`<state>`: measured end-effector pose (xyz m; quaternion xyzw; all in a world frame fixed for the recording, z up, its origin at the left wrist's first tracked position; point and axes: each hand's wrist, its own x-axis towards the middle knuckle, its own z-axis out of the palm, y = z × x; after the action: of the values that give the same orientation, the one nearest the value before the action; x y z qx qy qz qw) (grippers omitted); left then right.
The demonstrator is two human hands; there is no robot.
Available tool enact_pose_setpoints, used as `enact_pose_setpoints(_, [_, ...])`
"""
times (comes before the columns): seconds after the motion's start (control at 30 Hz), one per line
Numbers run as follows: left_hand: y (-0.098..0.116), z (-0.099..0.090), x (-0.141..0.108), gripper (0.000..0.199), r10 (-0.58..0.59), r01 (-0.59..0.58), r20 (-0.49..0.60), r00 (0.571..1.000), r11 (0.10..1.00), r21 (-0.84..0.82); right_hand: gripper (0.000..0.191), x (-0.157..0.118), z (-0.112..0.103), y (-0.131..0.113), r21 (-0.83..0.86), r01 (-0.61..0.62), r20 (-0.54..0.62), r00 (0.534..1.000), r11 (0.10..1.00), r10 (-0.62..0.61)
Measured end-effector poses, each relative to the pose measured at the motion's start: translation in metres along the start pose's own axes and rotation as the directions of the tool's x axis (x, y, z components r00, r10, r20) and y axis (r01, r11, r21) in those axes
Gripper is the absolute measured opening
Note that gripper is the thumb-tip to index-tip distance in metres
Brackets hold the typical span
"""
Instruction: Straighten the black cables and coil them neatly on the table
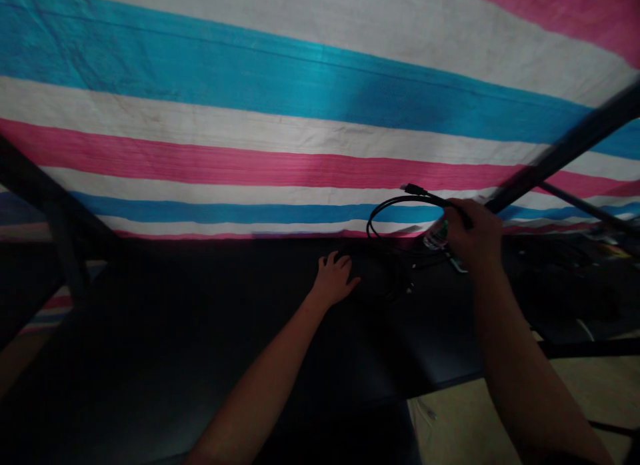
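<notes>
My right hand (pixel 474 233) is closed around a looped black cable (pixel 371 218), raised over the dark shelf (pixel 200 318). One end of that cable points left and carries a flat plug, like a USB connector (pixel 413 189). My left hand (pixel 334 278) rests with fingers spread at the left edge of more dark coiled cable (pixel 395 278) on the shelf. Small light plug tips show there, but the coils blend into the black surface. Partly behind my right hand stands a clear plastic bottle (pixel 436 236). Below it lies a flat thing with a pale edge (pixel 457 264).
A sheet striped blue, white and pink (pixel 300 118) hangs behind the shelf. Dark metal posts rise at the left (pixel 60 212) and right (pixel 565 145). Dim clutter (pixel 575 265) lies on the right. Pale floor (pixel 450 418) shows below the front edge.
</notes>
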<state>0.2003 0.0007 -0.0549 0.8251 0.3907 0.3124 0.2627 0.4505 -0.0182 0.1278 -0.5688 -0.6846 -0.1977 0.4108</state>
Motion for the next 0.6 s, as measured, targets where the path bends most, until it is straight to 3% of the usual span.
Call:
enact_pose_setpoints(0.1, [-0.003,-0.004,0.008,0.033,-0.049,0.035,-0.084,0.995,0.987,-0.16,0.013,0.004,-0.003,-0.017,0.253,-0.236,0.118,0.97,0.938,0.213])
enact_pose_setpoints(0.2, [-0.013,-0.025,0.017,0.027,-0.141,0.08,-0.17,0.975,0.943,-0.323,0.013,0.003,0.006,-0.026,0.583,-0.505,0.366,0.862,0.637,0.349])
enact_pose_setpoints(0.27, [-0.019,-0.049,0.016,0.035,-0.195,0.108,-0.163,0.967,0.897,-0.429,0.019,-0.001,0.016,-0.031,0.658,-0.651,0.581,0.759,0.379,0.294])
enact_pose_setpoints(0.33, [-0.022,-0.077,0.009,0.049,-0.212,0.13,-0.102,0.972,0.847,-0.516,0.026,-0.008,0.027,-0.039,0.585,-0.781,0.773,0.618,0.217,0.144])
enact_pose_setpoints(0.43, [-0.02,-0.112,-0.013,0.064,-0.19,0.24,0.149,0.97,0.692,-0.681,0.029,-0.025,0.05,-0.061,0.394,-0.903,0.919,0.382,0.172,-0.095])
enact_pose_setpoints(0.5, [-0.018,-0.125,-0.026,0.064,-0.17,0.418,0.391,0.905,0.532,-0.736,0.03,-0.036,0.071,-0.078,0.287,-0.937,0.946,0.245,0.2,-0.21])
enact_pose_setpoints(0.57, [-0.019,-0.13,-0.036,0.058,-0.183,0.552,0.533,0.826,0.451,-0.701,0.029,-0.046,0.093,-0.094,0.22,-0.951,0.948,0.155,0.218,-0.279])
enact_pose_setpoints(0.6, [-0.02,-0.131,-0.039,0.052,-0.211,0.576,0.547,0.81,0.462,-0.675,0.03,-0.051,0.104,-0.099,0.2,-0.956,0.945,0.13,0.216,-0.301])
